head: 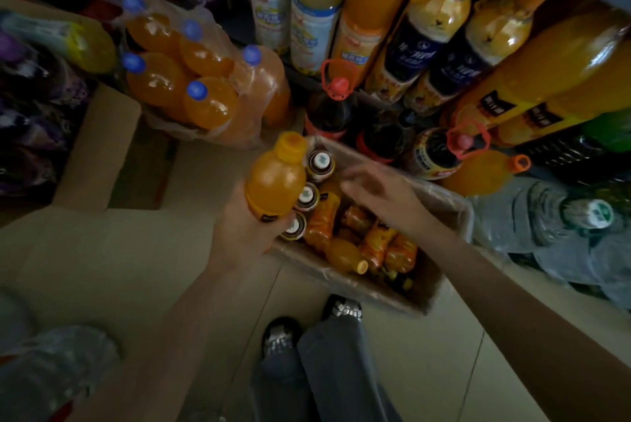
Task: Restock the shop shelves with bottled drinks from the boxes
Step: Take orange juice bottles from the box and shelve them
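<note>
My left hand (239, 230) grips a small orange juice bottle (275, 179) with a yellow cap, held upright just left of the cardboard box (420, 298) on the floor. Several small orange bottles (345, 252) lie inside the box, and three dark-capped bottles (320, 162) stand along its left side. My right hand (379, 193) reaches over the box, blurred, fingers spread and holding nothing. The shelf (375, 94) ahead carries large juice bottles (372, 8).
A shrink-wrapped pack of orange bottles with blue caps (191, 80) sits at the left beside an open empty carton (99, 148). Dark cola bottles (329, 111) stand behind the box. Wrapped water bottles (560, 230) lie at the right. My shoes (307, 322) are just below the box.
</note>
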{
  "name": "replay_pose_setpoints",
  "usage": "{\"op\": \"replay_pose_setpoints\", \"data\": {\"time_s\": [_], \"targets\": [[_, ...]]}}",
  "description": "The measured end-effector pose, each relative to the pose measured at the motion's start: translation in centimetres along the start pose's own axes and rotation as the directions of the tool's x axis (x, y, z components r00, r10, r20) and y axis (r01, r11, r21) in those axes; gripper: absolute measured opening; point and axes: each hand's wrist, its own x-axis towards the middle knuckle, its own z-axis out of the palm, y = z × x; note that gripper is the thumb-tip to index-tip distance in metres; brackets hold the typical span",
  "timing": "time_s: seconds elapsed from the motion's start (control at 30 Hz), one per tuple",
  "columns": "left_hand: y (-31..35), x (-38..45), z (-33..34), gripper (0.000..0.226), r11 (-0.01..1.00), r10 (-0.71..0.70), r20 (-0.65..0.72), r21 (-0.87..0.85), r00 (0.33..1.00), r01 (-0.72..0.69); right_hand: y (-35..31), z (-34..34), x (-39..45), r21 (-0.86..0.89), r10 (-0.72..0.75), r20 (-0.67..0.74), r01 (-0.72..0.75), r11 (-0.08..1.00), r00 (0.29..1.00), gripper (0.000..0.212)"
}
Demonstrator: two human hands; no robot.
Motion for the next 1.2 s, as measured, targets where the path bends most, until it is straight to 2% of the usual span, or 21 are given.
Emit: {"op": "replay_pose_setpoints", "data": {"time_s": [0.03, 0.07, 0.13, 0.2, 0.3, 0.37, 0.47, 0.57, 0.63, 0.7, 0.8, 0.9, 1.03, 1.1, 1.2], "targets": [[-0.5, 0.1, -0.1, 0.062, 0.998, -0.034, -0.016, -0.044, 0.999, 0.033, 3.1, 0.9, -0.3, -0.207, 0.161, 0.018, -0.154, 0.966, 0.987, 0.028], [-0.9, 0.1, 0.0, 0.061, 0.995, -0.063, -0.022, -0.085, 0.998, 0.061, 5.5, 1.8, -0.8, -0.379, 0.304, 0.057, -0.261, 0.888, 0.951, 0.032], [-1.9, -0.1, 0.0, 0.070, 0.989, -0.090, -0.047, -0.124, 0.995, 0.083, 9.9, 4.9, -1.9, -0.532, 0.494, 0.159, -0.347, 0.772, 0.855, 0.040], [-2.6, -0.5, 0.1, 0.081, 0.992, -0.083, -0.043, -0.094, 0.996, 0.079, 11.7, 8.0, -2.7, -0.458, 0.590, 0.178, -0.464, 0.758, 0.788, 0.047], [-2.7, -1.1, 0.0, 0.074, 0.997, -0.061, -0.029, -0.045, 0.998, 0.060, 12.3, 9.9, -3.1, -0.340, 0.596, 0.006, -0.559, 0.756, 0.803, 0.054], [-1.9, -1.4, -0.4, 0.071, 1.000, -0.013, -0.011, -0.023, 1.000, 0.013, 11.1, 9.2, -2.9, -0.423, 0.540, -0.045, -0.506, 0.752, 0.840, 0.047], [1.8, -2.2, -1.5, 0.075, 0.999, -0.021, -0.006, -0.039, 1.000, 0.021, 5.4, 5.3, -2.8, -0.515, 0.423, -0.025, -0.374, 0.771, 0.906, 0.039], [8.7, -3.7, -3.9, 0.081, 0.996, -0.019, -0.020, -0.087, 1.000, 0.017, -6.1, -1.4, -3.1, -0.631, 0.215, 0.043, -0.140, 0.763, 0.976, 0.040], [15.1, -4.7, -6.3, 0.086, 0.994, 0.035, -0.019, -0.099, 0.999, -0.037, -15.3, -7.0, -4.2, -0.682, 0.078, 0.073, -0.007, 0.731, 0.994, 0.043], [22.5, -6.0, -9.4, 0.078, 0.989, 0.120, -0.032, -0.087, 0.992, -0.122, -24.6, -12.8, -6.6, -0.710, -0.060, 0.084, 0.103, 0.697, 0.995, 0.036], [34.3, -8.2, -14.7, 0.066, 0.959, 0.254, -0.067, -0.109, 0.965, -0.261, -37.7, -21.1, -11.8, -0.742, -0.241, 0.032, 0.185, 0.645, 0.970, 0.031], [44.7, -10.6, -19.9, 0.061, 0.905, 0.391, -0.123, -0.132, 0.912, -0.405, -48.8, -27.9, -17.4, -0.718, -0.425, -0.104, 0.228, 0.657, 0.899, 0.031], [55.7, -13.6, -25.7, 0.062, 0.802, 0.541, -0.246, -0.136, 0.804, -0.581, -60.2, -34.4, -22.3, -0.626, -0.633, -0.360, 0.326, 0.708, 0.685, 0.021], [59.6, -14.7, -27.7, 0.064, 0.756, 0.570, -0.284, -0.186, 0.771, -0.628, -64.7, -36.3, -23.8, -0.594, -0.675, -0.440, 0.371, 0.714, 0.592, 0.018], [64.1, -14.8, -29.7, 0.053, 0.690, 0.600, -0.321, -0.255, 0.732, -0.678, -70.0, -38.3, -24.8, -0.624, -0.712, -0.490, 0.368, 0.690, 0.503, 0.019]]}}
